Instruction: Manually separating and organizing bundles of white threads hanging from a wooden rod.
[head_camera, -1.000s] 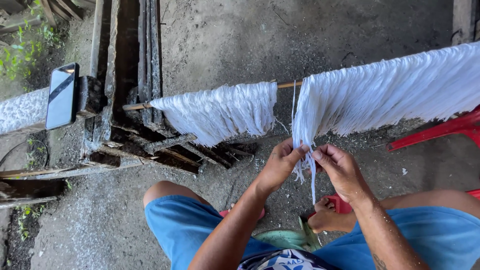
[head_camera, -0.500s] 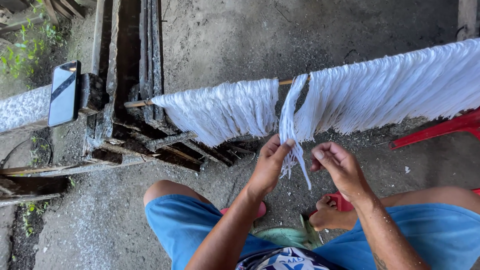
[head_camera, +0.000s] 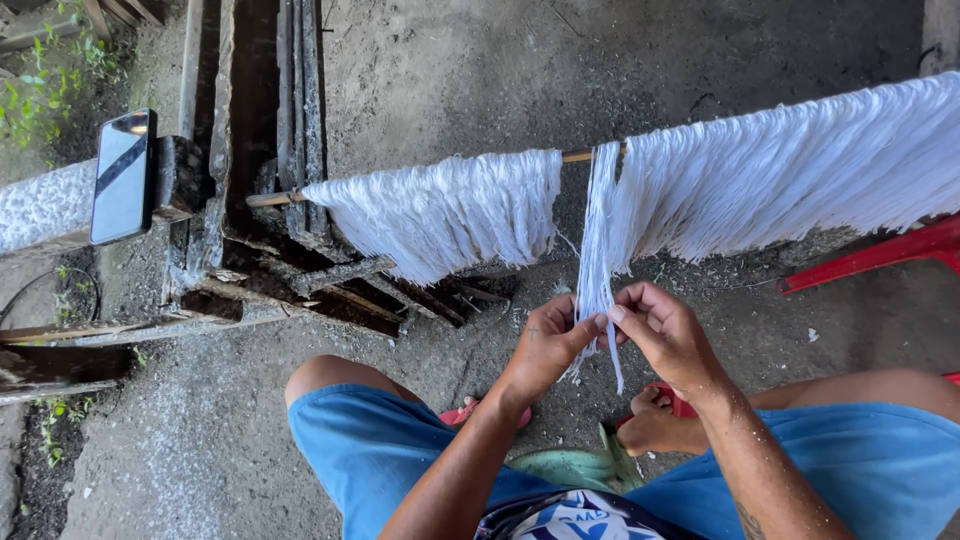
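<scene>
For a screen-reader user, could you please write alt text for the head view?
Seen from above, a seated person's left hand and right hand pinch a thin white strand bundle hanging from a pole, in the gap between two wider curtains of white strands. A phone rests on a wooden post at left, and the ground is bare concrete.

Soft, shaded daylight fills the scene. The hanging white fibre strands (head_camera: 800, 170) glare almost blown-out at the right, while the dark wooden beams (head_camera: 270, 120) sink into shadow. Focus is sharp; edges bend slightly.
</scene>
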